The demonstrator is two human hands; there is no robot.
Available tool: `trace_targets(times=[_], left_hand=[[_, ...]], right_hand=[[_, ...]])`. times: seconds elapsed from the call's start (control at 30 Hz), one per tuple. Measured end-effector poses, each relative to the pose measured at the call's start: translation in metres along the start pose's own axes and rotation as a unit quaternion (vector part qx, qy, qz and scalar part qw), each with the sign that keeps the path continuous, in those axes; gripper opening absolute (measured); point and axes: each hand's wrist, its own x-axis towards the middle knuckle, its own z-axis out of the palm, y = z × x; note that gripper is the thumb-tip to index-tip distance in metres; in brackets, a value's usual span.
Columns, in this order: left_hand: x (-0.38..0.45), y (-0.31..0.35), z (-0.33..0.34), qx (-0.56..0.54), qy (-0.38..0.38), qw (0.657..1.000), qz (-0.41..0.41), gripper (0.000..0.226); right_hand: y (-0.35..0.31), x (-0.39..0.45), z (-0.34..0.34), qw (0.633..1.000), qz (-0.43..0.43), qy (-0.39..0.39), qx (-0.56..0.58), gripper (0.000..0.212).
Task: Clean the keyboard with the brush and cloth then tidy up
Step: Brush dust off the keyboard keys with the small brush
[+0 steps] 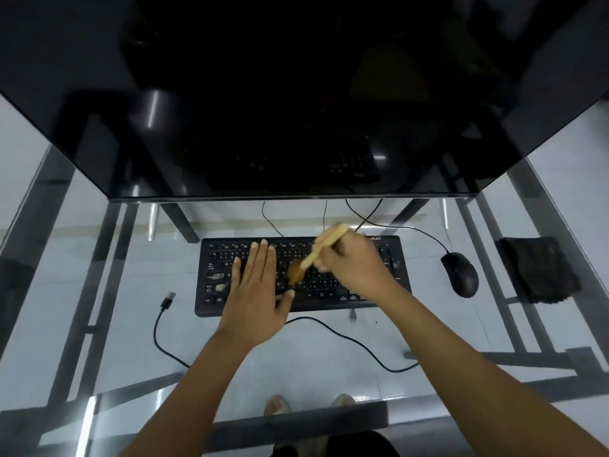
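A black keyboard [217,258] lies on the glass desk [313,351], below the monitor. My left hand [257,291] rests flat on its left half, fingers straight. My right hand [354,265] grips a wooden-handled brush [324,247] over the keyboard's middle. The brown bristles [296,273] touch the keys and look blurred. A dark folded cloth [540,268] lies on the desk at the far right, apart from both hands.
A large dark monitor [296,110] fills the upper view. A black mouse [459,273] sits right of the keyboard. The keyboard's cable with an unplugged USB end [168,300] loops across the front of the desk. Two light smudges mark keys at the left.
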Motion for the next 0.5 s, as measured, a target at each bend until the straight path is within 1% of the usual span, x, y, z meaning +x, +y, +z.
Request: trace_targets(times=[0.03,0.07,0.1,0.13,0.17,0.2,0.23,0.27,0.3,0.33,0.37,0.4,0.43,0.47,0.5], left_hand=[[-0.001,-0.001,0.000,-0.001,-0.007,1.000,-0.003,0.080],[-0.002,-0.001,0.000,-0.003,-0.010,1.000,-0.006,0.079],[-0.003,-0.001,0.000,-0.004,-0.011,1.000,-0.007,0.077],[-0.004,0.001,0.001,-0.004,-0.010,1.000,-0.009,0.076],[-0.005,0.001,0.000,-0.005,-0.006,1.000,-0.016,0.075],[-0.004,0.001,0.000,-0.005,-0.004,1.000,-0.022,0.076],[-0.004,0.000,-0.001,-0.003,-0.005,1.000,-0.028,0.076],[-0.004,-0.001,-0.003,0.004,-0.010,0.999,-0.033,0.077],[-0.004,-0.003,-0.004,0.013,-0.017,0.999,-0.038,0.078],[-0.004,-0.003,-0.006,0.021,-0.025,0.999,-0.041,0.079],[-0.004,-0.002,-0.008,0.026,-0.031,0.998,-0.044,0.081],[-0.004,0.000,-0.009,0.026,-0.032,0.998,-0.047,0.081],[-0.002,0.003,-0.012,0.025,-0.027,0.998,-0.049,0.082],[0.000,0.006,-0.015,0.026,-0.023,0.998,-0.053,0.083],[0.001,0.007,-0.018,0.030,-0.024,0.998,-0.059,0.084]], right_hand=[[0.001,-0.004,0.003,0.999,0.002,-0.025,-0.036,0.008],[0.004,-0.005,0.004,0.998,-0.011,-0.008,-0.057,0.008],[0.003,-0.007,0.002,0.996,-0.022,0.055,-0.073,0.008],[0.005,-0.009,-0.002,0.991,-0.026,0.118,-0.065,0.007],[0.005,-0.010,-0.006,0.990,-0.023,0.133,-0.041,0.007],[0.003,-0.012,-0.008,0.994,-0.016,0.108,-0.016,0.007],[0.001,-0.015,-0.006,0.999,-0.002,0.035,-0.005,0.008],[-0.001,-0.018,-0.002,0.999,0.009,-0.047,-0.021,0.009],[0.000,-0.022,0.001,0.995,0.007,-0.080,-0.060,0.010],[0.003,-0.022,0.003,0.995,0.002,-0.062,-0.083,0.011],[0.005,-0.020,-0.001,0.996,0.004,0.002,-0.091,0.012],[0.005,-0.019,-0.008,0.994,0.009,0.085,-0.070,0.013],[0.007,-0.018,-0.015,0.989,0.016,0.145,-0.027,0.013],[0.007,-0.018,-0.022,0.988,0.024,0.153,0.010,0.012],[0.005,-0.019,-0.024,0.993,0.036,0.104,0.034,0.011]])
